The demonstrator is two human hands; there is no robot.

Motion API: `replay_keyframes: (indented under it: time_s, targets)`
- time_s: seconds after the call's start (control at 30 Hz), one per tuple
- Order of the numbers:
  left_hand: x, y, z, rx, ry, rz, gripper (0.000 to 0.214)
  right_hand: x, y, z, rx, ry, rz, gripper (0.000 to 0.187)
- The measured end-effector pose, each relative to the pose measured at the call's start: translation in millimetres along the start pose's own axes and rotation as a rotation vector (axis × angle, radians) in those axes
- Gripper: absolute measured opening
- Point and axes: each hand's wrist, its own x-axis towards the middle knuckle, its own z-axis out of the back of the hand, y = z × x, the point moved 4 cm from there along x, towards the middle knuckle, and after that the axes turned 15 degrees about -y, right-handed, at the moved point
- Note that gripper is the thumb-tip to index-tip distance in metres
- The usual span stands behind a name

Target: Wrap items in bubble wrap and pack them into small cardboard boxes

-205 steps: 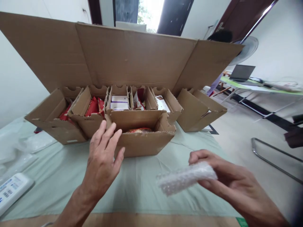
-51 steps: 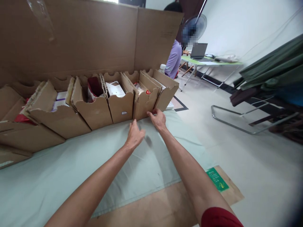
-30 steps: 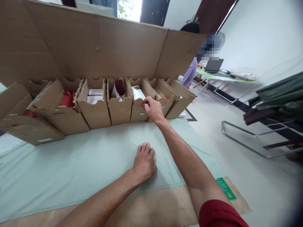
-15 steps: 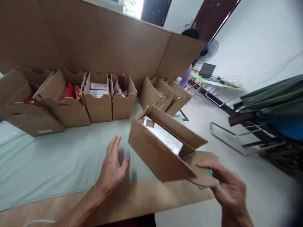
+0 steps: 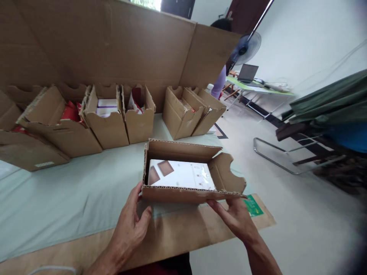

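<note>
A narrow open-topped cardboard box (image 5: 183,194) is in front of me, slightly tilted, its long side facing me. Inside it lies a white printed carton (image 5: 183,175) with brown squares on its face. My right hand (image 5: 236,217) grips the box from below at the near right, its thumb along the lower edge; the other fingers are hidden under it. At the box's left end is my left hand (image 5: 133,219), fingers and thumb apart. Its fingertips reach the left corner; whether they press on it I cannot tell.
Several cardboard bins (image 5: 106,130) stand along the far edge, holding red packets (image 5: 70,111) and white boxes (image 5: 107,107). Two more bins (image 5: 179,118) stand farther right. Behind rises a tall cardboard panel (image 5: 129,46). A pale green cloth (image 5: 94,183) covers the table.
The box has swung round to lie crosswise before me. My right hand has shifted from its end flap to its underside. My left hand has come to its left end.
</note>
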Motion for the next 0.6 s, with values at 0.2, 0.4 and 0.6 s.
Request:
replay_keyframes:
  time_s: [0.2, 0.4, 0.6]
  targets:
    - [34.6, -0.9, 35.3, -0.034, -0.174, -0.002, 0.053, 47.6, 33.8, -67.8, 0.147, 0.065, 0.057, 0.023]
    - [82.2, 5.8, 64.6, -0.042, -0.348, 0.003, 0.057, 88.6, 69.8, -140.2, 0.36, 0.131, 0.099, 0.042]
    - [118.3, 4.0, 64.9, -0.095, -0.37, -0.016, 0.069, 94.5, 71.8, -169.4, 0.369, 0.085, 0.08, 0.042]
